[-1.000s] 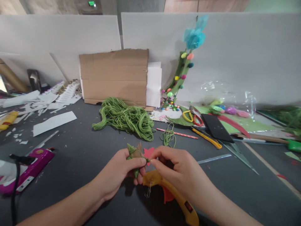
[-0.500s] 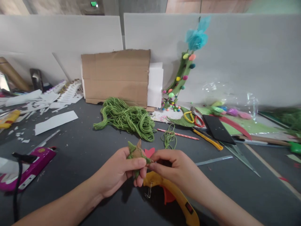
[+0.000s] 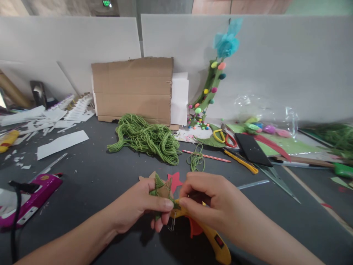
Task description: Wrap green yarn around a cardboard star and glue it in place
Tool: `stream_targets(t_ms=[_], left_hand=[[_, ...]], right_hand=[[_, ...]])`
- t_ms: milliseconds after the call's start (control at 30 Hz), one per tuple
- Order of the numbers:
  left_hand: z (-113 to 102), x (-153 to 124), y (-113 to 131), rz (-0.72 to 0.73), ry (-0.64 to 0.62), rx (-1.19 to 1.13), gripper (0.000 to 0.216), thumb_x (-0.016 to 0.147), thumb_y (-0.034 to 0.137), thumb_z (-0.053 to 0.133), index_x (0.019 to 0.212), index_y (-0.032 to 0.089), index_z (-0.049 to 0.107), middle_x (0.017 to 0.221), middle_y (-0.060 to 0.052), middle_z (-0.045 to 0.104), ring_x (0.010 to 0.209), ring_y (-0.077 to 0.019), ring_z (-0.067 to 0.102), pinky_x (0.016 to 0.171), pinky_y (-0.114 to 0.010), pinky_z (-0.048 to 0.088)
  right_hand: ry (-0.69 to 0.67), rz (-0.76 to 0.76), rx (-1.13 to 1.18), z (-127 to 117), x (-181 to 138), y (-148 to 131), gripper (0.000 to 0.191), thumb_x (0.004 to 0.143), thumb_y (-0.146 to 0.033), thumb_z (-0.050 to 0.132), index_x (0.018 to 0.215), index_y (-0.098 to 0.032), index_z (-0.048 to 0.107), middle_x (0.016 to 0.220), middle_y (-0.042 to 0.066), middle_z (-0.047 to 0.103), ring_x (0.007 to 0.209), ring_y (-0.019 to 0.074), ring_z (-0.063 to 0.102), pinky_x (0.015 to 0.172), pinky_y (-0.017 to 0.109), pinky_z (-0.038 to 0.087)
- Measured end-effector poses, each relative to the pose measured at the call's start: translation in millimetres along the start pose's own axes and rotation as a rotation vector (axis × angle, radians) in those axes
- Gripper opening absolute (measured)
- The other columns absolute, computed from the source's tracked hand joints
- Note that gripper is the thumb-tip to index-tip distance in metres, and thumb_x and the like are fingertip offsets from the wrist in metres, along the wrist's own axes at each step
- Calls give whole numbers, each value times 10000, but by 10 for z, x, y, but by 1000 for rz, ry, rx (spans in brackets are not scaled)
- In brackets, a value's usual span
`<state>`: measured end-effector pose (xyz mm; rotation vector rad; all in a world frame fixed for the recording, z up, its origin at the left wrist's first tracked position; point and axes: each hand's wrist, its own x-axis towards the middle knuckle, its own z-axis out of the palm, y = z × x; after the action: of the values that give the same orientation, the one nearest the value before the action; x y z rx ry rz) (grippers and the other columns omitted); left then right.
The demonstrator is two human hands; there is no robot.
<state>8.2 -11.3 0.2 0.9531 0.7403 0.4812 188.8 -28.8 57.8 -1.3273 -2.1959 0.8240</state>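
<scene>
A small cardboard star [image 3: 164, 190], partly wrapped in green yarn, is gripped between the thumb and fingers of my left hand [image 3: 143, 202]. My right hand [image 3: 208, 195] is closed in a pinch at the star's right point, on the green yarn there; the fingertips partly hide the strand. Just behind the hands lie a red star [image 3: 175, 181] and a piece of tan cardboard [image 3: 150, 177]. Below them, a yellow glue gun [image 3: 217, 239] with an orange trigger rests on the dark table, partly covered by my right hand.
A heap of green yarn [image 3: 147, 140] lies before a cardboard sheet [image 3: 132, 92]. Farther right are a small yarn tangle [image 3: 196, 159], a pencil [image 3: 215, 157], scissors [image 3: 227, 139] and a yellow cutter [image 3: 242, 162]. A magenta power strip [image 3: 41, 195] and paper scraps [image 3: 63, 143] are left.
Both hands have moved slightly down with the star, and its wrapped point has turned lower. More of the red star and the tan cardboard shows behind them. The view has shifted slightly.
</scene>
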Motion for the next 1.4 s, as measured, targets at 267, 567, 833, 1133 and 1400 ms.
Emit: stream_targets(t_ms=[267, 567, 833, 1133, 1400], left_hand=[[71, 0, 28, 146, 191, 12, 147, 743, 246, 631, 688, 126, 566, 571, 2, 579, 463, -90, 529, 470, -205, 415], [81, -8, 16, 194, 206, -265, 83, 776, 189, 611, 744, 132, 560, 595, 5, 595, 485, -79, 544, 469, -177, 411], [53, -38, 31, 131, 48, -233, 138, 702, 228, 669, 708, 122, 579, 511, -1, 594, 388, -74, 512, 391, -162, 384], [69, -28, 1, 75, 112, 30, 135, 726, 236, 628, 680, 133, 552, 523, 12, 578, 402, -71, 499, 407, -171, 360], [108, 1, 15, 178, 265, 14, 169, 763, 258, 615, 678, 131, 544, 569, 14, 562, 478, -89, 511, 491, -215, 410]], right_hand=[[127, -60, -129, 158, -43, 34, 166, 810, -125, 528, 675, -192, 596, 622, -24, 567, 550, 107, 503, 496, 204, 329], [232, -116, -140, 306, -39, 84, 178, 846, -139, 478, 758, -187, 624, 653, -7, 579, 578, 118, 518, 543, 216, 355], [37, 12, 76, 120, 68, 104, 165, 781, -102, 540, 647, -174, 604, 636, -34, 563, 616, 99, 531, 567, 186, 369], [26, -116, -205, 47, -3, 34, 176, 787, -75, 516, 648, -179, 549, 628, -30, 521, 556, 100, 459, 516, 206, 323], [204, -203, -338, 231, -47, 81, 175, 838, -119, 455, 703, -170, 555, 666, 13, 553, 567, 128, 493, 518, 230, 355]])
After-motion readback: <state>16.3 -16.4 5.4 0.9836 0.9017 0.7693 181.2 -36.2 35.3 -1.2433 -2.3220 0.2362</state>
